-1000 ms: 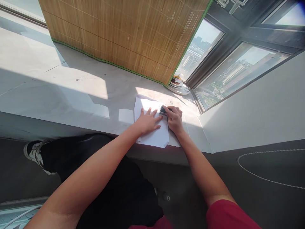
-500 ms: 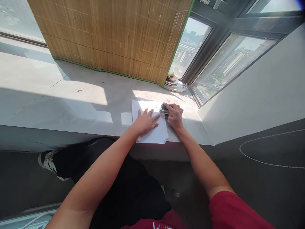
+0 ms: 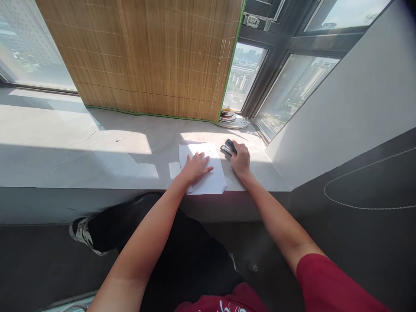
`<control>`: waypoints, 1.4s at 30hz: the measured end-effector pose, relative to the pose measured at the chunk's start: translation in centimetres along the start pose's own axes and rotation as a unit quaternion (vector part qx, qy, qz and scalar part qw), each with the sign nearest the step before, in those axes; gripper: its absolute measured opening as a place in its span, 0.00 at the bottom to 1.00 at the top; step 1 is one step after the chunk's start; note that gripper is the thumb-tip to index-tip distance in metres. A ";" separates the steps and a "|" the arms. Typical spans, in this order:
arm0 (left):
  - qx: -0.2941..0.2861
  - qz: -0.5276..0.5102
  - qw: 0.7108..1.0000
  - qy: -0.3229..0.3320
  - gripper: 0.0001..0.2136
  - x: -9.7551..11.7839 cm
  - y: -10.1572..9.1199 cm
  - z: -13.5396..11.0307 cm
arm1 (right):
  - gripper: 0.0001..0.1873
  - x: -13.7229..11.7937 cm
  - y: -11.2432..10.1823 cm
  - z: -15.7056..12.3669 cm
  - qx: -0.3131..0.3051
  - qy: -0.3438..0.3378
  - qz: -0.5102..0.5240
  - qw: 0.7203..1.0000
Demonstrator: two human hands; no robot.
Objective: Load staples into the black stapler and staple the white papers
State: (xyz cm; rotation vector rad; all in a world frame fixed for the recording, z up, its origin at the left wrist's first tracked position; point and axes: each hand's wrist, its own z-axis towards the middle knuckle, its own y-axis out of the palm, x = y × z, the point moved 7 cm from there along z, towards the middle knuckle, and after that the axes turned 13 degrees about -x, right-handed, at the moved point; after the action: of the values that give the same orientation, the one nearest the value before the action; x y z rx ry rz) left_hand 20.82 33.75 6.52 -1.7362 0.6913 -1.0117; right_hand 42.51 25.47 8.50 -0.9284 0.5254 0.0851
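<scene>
A white sheet of paper (image 3: pixel 211 182) lies on the grey window ledge (image 3: pixel 97 151), close to its front edge. My left hand (image 3: pixel 195 167) rests flat on the paper with its fingers spread. Just off the paper's right edge, my right hand (image 3: pixel 240 158) is closed around a small black stapler (image 3: pixel 228 148), whose jaws point toward the paper's upper right corner.
A bamboo blind (image 3: pixel 156 56) hangs down to the ledge behind the paper. A stack of plates (image 3: pixel 229 117) sits at the back right by the window frame. A white wall (image 3: pixel 341 95) bounds the ledge on the right. My leg and shoe (image 3: pixel 82 232) are below the ledge.
My right hand has drawn the stapler a little to the right, off the paper's edge. The camera tilted up, showing more of the blind and window. My left hand stays flat on the paper.
</scene>
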 end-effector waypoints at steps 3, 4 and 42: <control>0.121 -0.076 0.989 -0.041 0.21 -2.3 -2.3 -0.7 | 0.25 -2.5 -0.4 -0.3 0.002 -0.028 0.040 0.999; 0.174 -0.106 0.977 -0.061 0.20 -3.4 -3.3 -1.2 | 0.26 -3.7 0.0 -0.4 -0.016 -0.034 0.053 0.998; 0.348 -0.391 0.839 -0.145 0.12 -10.7 -4.8 -5.0 | 0.17 9.6 -2.6 0.0 -0.204 0.206 -0.213 0.933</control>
State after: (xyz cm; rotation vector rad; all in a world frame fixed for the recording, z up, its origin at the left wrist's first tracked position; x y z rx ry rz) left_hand 11.20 41.86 8.50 -1.4314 -0.6102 -1.2748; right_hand 51.65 22.45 5.96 -1.4640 0.6957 -0.4177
